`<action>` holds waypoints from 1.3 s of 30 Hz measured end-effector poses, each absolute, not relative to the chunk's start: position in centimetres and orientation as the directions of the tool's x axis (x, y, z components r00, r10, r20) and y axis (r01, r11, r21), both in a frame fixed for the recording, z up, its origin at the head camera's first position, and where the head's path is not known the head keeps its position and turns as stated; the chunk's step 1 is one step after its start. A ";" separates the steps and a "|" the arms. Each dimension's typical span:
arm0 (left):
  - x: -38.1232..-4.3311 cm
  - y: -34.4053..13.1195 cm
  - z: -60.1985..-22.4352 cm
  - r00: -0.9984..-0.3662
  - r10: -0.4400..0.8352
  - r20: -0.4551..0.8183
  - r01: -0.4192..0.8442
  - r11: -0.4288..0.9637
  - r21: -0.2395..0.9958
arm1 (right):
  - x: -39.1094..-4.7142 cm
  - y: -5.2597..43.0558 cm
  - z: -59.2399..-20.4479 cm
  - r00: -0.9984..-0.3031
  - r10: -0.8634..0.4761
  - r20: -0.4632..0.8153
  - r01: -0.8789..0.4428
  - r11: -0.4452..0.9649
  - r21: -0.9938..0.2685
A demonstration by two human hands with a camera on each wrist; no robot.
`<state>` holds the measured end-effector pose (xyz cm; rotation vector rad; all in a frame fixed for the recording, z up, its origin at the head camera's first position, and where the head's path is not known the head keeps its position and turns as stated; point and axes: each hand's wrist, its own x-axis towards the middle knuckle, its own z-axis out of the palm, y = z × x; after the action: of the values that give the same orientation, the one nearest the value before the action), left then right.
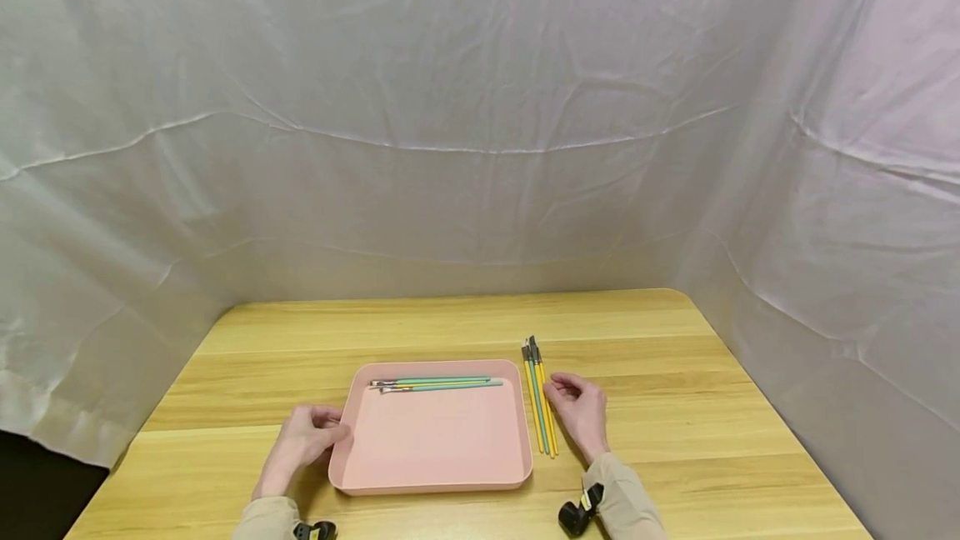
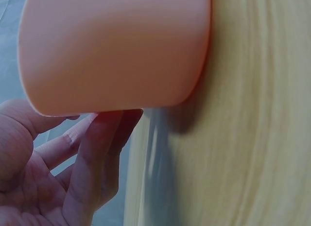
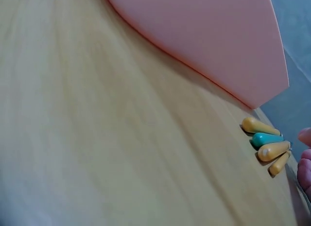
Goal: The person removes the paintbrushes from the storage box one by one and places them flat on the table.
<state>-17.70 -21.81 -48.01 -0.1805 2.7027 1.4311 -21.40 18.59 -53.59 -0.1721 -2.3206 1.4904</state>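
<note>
Tray (image 1: 431,444) is being pinched by left hand (image 1: 302,438); right hand (image 1: 582,412): grip unclear — brushes (image 1: 539,402) right of tray: likely light, stiff, best held mid-handle.

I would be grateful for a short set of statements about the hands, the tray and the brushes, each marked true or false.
1. The left hand holds the left side of the pink tray. True.
2. Four brushes lie on the table to the right of the tray. True.
3. All four have yellow handles. False: three are yellow and one is a green handle.
4. The right hand is beside those four. True.
5. The brushes inside the tray lie along its near wall. False: the brushes inside the tray lie toward its far wall.
6. The tray is upside down. False: its open side faces up.
</note>
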 end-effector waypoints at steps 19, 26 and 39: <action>-17.8 -21.9 -48.0 -0.990 -0.064 -0.124 -0.139 0.551 0.823 | -21.3 14.9 -49.5 -0.946 0.039 0.323 -0.294 0.318 -0.901; -17.7 -21.9 -48.0 -0.991 -0.065 -0.120 -0.136 0.543 0.828 | -21.7 13.3 -48.3 -0.944 -0.157 0.290 -0.326 0.326 -0.887; -17.8 -21.8 -48.1 -0.990 -0.071 -0.123 -0.142 0.541 0.829 | -23.2 11.5 -47.1 -0.876 -0.442 0.193 -0.374 0.370 -0.850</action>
<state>-17.79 -21.79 -48.09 -0.1861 2.6920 1.4581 -23.23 11.52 -47.08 0.7929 -2.6556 1.6183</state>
